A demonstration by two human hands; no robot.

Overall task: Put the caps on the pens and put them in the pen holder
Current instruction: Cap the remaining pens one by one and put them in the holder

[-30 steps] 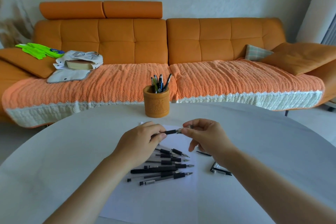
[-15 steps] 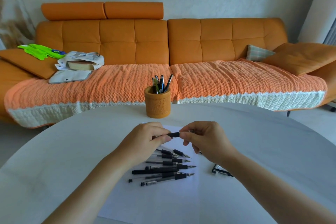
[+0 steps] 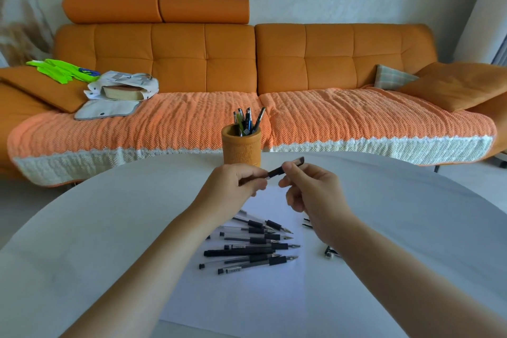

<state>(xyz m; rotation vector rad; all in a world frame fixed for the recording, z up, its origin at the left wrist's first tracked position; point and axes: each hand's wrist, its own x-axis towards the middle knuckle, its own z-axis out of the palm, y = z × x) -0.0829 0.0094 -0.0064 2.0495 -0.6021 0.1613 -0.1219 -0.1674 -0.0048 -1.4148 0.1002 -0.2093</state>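
Observation:
My left hand (image 3: pixel 237 186) grips the barrel of a black pen (image 3: pixel 276 172), held just above the table in front of the orange pen holder (image 3: pixel 241 149). My right hand (image 3: pixel 310 186) pinches the pen's capped end, which sticks up past my fingers (image 3: pixel 299 160). The pen tilts up to the right. Several pens stand in the holder. Several uncapped black pens (image 3: pixel 252 244) lie in a loose pile on a white sheet of paper (image 3: pixel 233 296) beneath my hands. A few loose caps (image 3: pixel 330 252) lie to the right of the pile, partly hidden by my right forearm.
The round white table (image 3: pixel 82 241) carries the paper and holder. Behind it stands an orange sofa (image 3: pixel 247 63) with a knitted cover, a white bag (image 3: pixel 123 88), green gloves (image 3: pixel 63 71) and cushions.
The cap has gone onto the pen's tip. Both hands have lifted the pen a little higher and nearer the holder, and it now tilts up to the right.

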